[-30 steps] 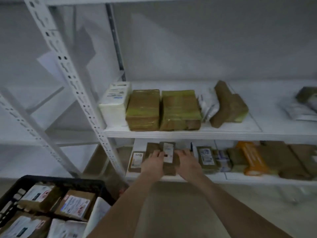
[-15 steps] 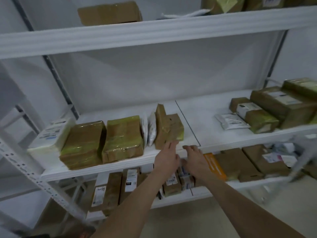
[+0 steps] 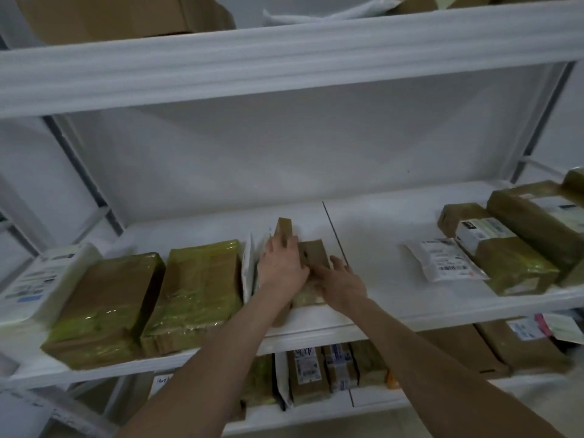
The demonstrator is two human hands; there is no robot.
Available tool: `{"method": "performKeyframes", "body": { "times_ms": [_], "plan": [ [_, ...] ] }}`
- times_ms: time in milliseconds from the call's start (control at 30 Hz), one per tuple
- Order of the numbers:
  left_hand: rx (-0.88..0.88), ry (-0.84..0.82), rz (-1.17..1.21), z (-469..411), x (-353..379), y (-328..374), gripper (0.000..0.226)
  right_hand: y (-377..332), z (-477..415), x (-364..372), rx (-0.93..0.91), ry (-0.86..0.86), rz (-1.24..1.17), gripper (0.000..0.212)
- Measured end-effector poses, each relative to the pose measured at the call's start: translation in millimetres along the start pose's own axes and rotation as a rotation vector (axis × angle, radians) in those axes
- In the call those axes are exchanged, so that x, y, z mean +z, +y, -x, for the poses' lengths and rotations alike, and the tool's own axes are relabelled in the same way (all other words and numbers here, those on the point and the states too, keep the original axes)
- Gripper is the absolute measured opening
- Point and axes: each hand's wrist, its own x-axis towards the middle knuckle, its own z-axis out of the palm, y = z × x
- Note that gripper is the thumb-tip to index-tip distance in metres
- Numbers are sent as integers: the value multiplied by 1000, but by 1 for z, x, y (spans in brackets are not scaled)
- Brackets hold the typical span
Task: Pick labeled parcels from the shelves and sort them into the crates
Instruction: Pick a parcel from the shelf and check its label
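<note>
Two parcels at the middle of the shelf [image 3: 410, 314] are largely covered by the hands, and the labels throughout are too blurred to read.
- Tall parcel [image 3: 285, 226]: brown, upright, top showing at 12 o'clock from the left hand [image 3: 280, 264], whose fingers curl round its left side.
- Short parcel [image 3: 313, 253]: brown, touching the tall one at its 4 o'clock. The right hand [image 3: 340, 283] lies on its near end with fingers straight and spread.
- White mailers [image 3: 249, 267]: upright, pressed against the left hand at 9 o'clock.
- Two taped brown packs [image 3: 196, 289] and a white packet [image 3: 41, 279]: further toward 9 o'clock.
- Flat white mailer [image 3: 442, 261] and stacked brown boxes [image 3: 512, 263]: well apart at 3 o'clock, partly cut off.
- Cardboard box [image 3: 126, 17]: on the shelf above at 11 o'clock, cropped.
- Lower-shelf parcels [image 3: 306, 374]: at 6 o'clock, behind the forearms.
</note>
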Motion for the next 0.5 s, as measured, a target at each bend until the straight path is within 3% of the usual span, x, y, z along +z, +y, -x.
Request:
{"method": "performKeyframes", "body": {
  "times_ms": [100,300,500],
  "plan": [
    [-71,-64,28,-7,2,-3,64,16,-11,-5,-18,12,25,50],
    [-160,-33,40,-8,-3,15,54,62,-19,-24,-80,15,59,51],
    [-211,-39,-91,2,13,60,57,116,-15,-42,-97,-27,69,51]
  ]
}}
